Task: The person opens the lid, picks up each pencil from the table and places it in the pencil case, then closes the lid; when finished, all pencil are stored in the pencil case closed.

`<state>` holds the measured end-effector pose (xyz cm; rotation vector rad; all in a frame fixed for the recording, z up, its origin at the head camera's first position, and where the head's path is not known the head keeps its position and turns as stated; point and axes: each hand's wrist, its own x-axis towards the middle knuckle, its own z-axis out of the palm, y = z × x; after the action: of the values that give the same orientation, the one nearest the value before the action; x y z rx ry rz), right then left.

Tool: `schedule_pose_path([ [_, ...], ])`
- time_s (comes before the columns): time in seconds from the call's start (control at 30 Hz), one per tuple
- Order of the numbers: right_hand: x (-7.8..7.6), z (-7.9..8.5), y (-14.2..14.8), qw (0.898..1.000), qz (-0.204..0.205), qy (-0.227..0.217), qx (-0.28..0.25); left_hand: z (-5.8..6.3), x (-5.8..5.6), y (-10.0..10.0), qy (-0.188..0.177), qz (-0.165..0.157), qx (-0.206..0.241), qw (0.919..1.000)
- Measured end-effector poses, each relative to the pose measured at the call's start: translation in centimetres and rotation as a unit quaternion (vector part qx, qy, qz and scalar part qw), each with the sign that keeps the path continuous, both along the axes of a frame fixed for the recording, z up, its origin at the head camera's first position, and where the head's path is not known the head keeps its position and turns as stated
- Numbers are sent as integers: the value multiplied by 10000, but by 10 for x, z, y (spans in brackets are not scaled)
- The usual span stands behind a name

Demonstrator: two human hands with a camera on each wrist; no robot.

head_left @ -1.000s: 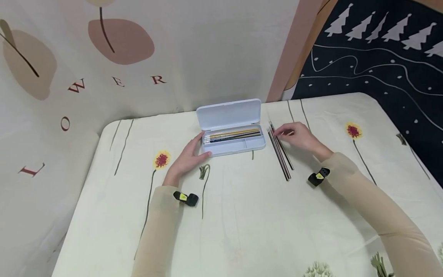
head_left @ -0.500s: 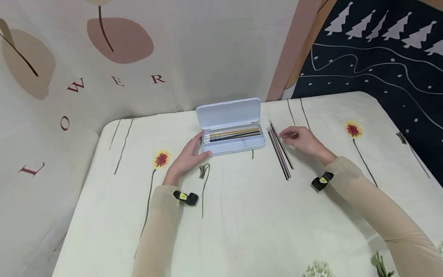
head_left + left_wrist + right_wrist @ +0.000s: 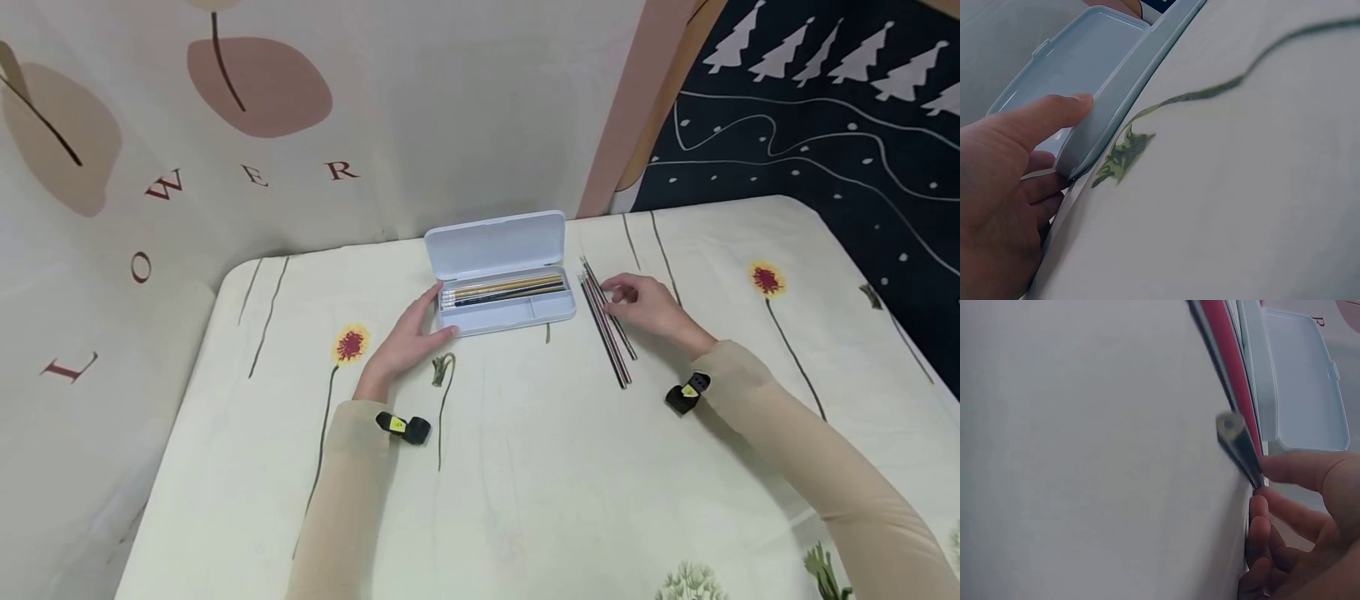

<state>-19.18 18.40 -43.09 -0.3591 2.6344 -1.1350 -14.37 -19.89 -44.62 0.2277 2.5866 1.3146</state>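
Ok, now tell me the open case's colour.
The case is plain pale blue; the head view shows it best.

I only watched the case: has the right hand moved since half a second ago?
Yes: in the head view, the right hand has shifted slightly left, towards the unmoved pencil case.

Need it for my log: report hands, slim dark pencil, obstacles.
Left hand gripping open pale-blue rectangular plastic case. Right hand pinching slim dark pencil. Loose dark and reddish pencils between it and case.
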Motion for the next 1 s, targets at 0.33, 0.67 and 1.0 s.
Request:
schedule_pose_path([
  [0.33, -5, -2, 0, 9995, -268, 144, 100, 2, 1, 1, -24, -6, -30, 10000],
  [0.67, -6, -5, 4, 9996, -136, 239, 62, 1, 1, 0, -29, -32, 37, 10000],
  [1.0, -3, -1, 14, 9990, -338, 206, -209, 0, 1, -1, 26, -39, 110, 9999],
])
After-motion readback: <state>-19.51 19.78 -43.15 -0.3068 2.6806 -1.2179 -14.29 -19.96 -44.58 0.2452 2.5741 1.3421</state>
